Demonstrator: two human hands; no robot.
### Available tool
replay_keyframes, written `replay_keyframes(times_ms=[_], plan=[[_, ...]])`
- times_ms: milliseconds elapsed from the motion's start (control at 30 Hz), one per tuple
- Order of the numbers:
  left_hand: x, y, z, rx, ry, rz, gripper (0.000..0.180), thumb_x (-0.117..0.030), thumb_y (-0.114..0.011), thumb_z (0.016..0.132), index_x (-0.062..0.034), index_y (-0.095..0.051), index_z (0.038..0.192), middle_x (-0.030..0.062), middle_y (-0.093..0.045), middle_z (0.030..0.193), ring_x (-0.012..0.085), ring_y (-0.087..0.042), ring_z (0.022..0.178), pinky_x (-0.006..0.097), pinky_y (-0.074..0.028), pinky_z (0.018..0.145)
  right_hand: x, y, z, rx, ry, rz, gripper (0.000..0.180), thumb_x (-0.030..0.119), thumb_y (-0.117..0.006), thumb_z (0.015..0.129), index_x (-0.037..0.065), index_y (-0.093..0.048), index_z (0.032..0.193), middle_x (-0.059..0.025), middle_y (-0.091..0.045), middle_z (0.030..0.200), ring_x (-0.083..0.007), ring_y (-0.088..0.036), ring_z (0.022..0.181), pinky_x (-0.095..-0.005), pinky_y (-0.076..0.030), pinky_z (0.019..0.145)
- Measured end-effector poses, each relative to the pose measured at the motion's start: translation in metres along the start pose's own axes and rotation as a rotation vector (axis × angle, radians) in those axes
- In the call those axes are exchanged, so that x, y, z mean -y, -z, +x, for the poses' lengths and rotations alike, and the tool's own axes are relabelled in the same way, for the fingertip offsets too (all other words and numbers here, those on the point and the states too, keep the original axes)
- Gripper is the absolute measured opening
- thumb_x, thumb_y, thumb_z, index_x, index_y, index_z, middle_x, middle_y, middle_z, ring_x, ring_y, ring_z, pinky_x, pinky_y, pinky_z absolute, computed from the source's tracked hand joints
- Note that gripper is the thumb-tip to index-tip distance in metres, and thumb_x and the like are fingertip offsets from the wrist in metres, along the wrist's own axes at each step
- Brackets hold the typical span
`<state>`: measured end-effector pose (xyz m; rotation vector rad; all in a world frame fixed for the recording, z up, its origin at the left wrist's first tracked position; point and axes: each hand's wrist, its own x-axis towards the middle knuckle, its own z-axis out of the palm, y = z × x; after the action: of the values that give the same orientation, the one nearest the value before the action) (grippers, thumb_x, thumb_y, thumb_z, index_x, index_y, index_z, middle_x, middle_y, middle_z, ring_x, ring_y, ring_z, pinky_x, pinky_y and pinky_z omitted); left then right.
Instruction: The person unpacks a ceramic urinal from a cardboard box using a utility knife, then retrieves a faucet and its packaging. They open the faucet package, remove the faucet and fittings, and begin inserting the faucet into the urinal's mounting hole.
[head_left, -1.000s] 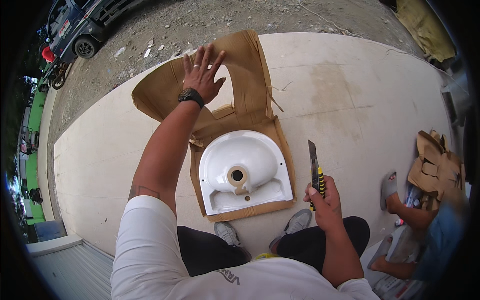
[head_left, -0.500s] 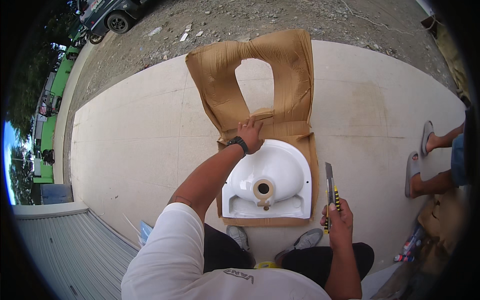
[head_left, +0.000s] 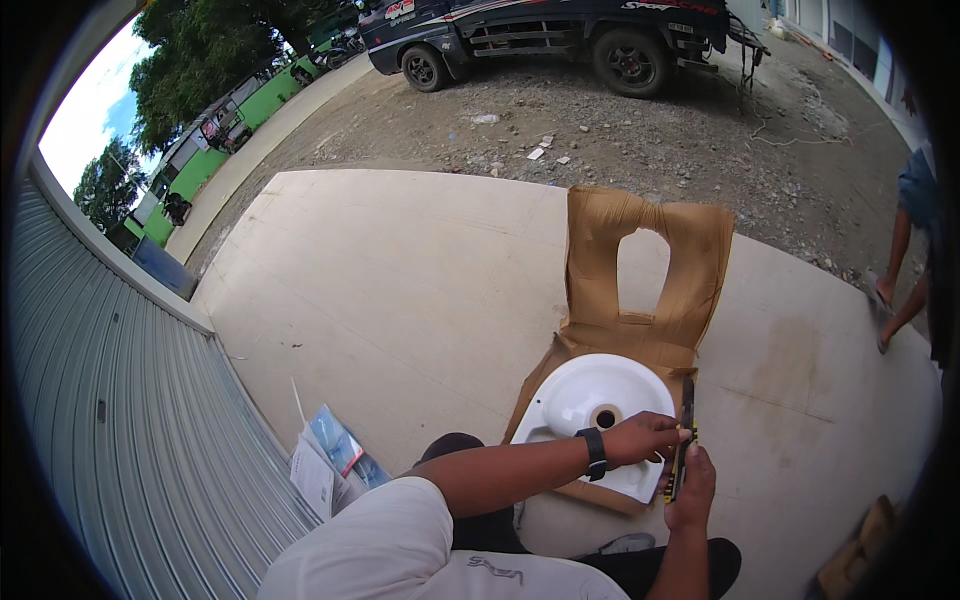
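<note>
Resting on flattened brown cardboard packaging (head_left: 640,300) on the concrete floor: a white ceramic wash basin (head_left: 590,405). Gripping a yellow-and-black utility knife (head_left: 683,450) over the basin's right rim, right hand (head_left: 690,490) clenched around the handle. Pinching the same knife from the basin side, left hand (head_left: 640,438) with fingertips closed on it.

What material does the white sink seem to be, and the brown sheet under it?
The sink looks like glazed ceramic: smooth, glossy white, with soft reflections and rounded edges. The sheet looks like cardboard: matte brown, creased, folded up behind the sink, with a hole cut out of it.
</note>
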<state>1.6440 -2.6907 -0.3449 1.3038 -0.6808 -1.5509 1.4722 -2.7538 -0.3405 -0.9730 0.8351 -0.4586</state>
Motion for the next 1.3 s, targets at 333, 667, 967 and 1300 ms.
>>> replay_keyframes(times_ms=[333, 667, 967, 1300], plan=[[0.042, -0.035, -0.113, -0.266, -0.161, -0.119, 0.036, -0.04, -0.058, 0.106, -0.0092, -0.068, 0.122, 0.0032, -0.071, 0.105, 0.0116, -0.065, 0.093, 0.029, -0.051, 0.088, -0.013, -0.031, -0.069, 0.292, 0.051, -0.074, 0.023, 0.029, -0.06, 0.103, 0.006, -0.061, 0.101, -0.0021, -0.059, 0.072, -0.0099, -0.054, 0.053, -0.025, -0.044, 0.048], [0.047, -0.06, -0.159, -0.285, -0.219, -0.268, 0.032, -0.037, -0.059, 0.106, -0.0104, -0.066, 0.124, -0.0011, -0.068, 0.105, 0.0112, -0.062, 0.088, 0.03, -0.053, 0.085, -0.022, -0.029, -0.122, 0.537, 0.099, 0.0, 0.039, 0.008, -0.049, 0.098, 0.003, -0.047, 0.136, -0.0059, -0.06, 0.097, -0.0122, -0.059, 0.077, -0.0305, -0.053, 0.068], [0.034, -0.076, -0.177, -0.288, -0.398, -0.256, 0.03, -0.031, -0.057, 0.107, -0.007, -0.064, 0.123, 0.0045, -0.07, 0.11, 0.0149, -0.065, 0.102, 0.036, -0.052, 0.095, -0.004, -0.024, -0.149, 0.525, -0.065, -0.141, 0.03, 0.022, -0.051, 0.106, 0.004, -0.048, 0.13, -0.007, -0.062, 0.096, -0.0156, -0.066, 0.076, -0.0288, -0.054, 0.065], [0.04, -0.073, -0.176, -0.326, -0.3, -0.315, 0.032, -0.029, -0.057, 0.107, -0.0063, -0.062, 0.128, 0.006, -0.071, 0.117, 0.0177, -0.067, 0.108, 0.039, -0.052, 0.1, -0.015, -0.025, -0.159, 0.467, -0.037, -0.152, 0.024, 0.025, -0.046, 0.107, 0.009, -0.048, 0.125, -0.0044, -0.058, 0.09, -0.0114, -0.056, 0.068, -0.026, -0.047, 0.059]])
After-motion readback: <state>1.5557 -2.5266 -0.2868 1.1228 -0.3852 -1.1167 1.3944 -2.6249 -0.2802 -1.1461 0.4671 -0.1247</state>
